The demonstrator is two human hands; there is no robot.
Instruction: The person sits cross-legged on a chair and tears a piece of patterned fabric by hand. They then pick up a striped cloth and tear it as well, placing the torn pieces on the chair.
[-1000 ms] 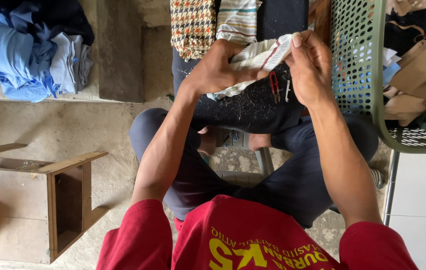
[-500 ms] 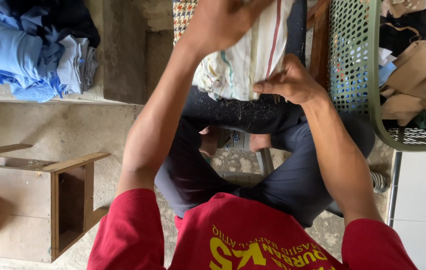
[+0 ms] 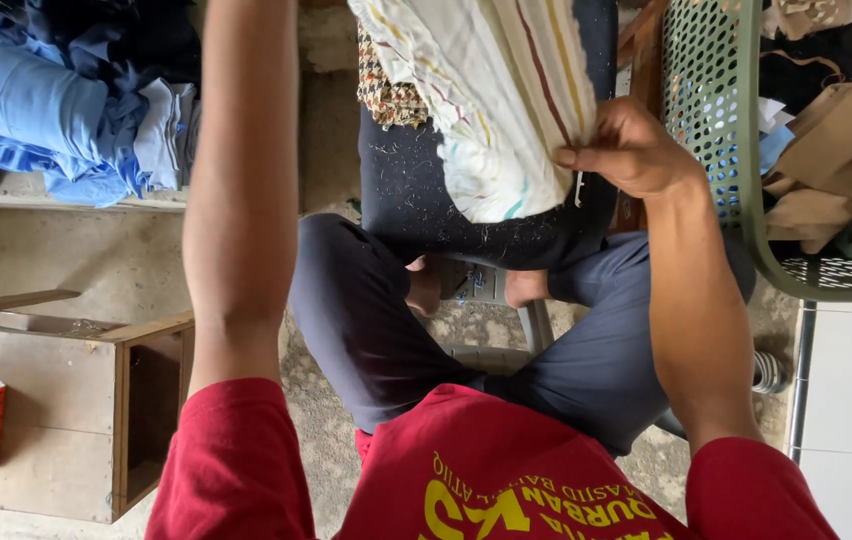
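My right hand [image 3: 626, 150] pinches the edge of the striped cloth [image 3: 491, 100], which hangs in front of me above my lap and the dark fabric [image 3: 446, 200] there. My left arm reaches up out of the picture, so I cannot tell what that hand grips. To do this well, I judge I should keep the pinch firm at the hem and the cloth taut, clear of the green basket [image 3: 711, 110] beside it.

Rough concrete floor [image 3: 66, 250], open wooden box [image 3: 136, 420] at left, white tiled surface [image 3: 851, 400] at right, soft daylight
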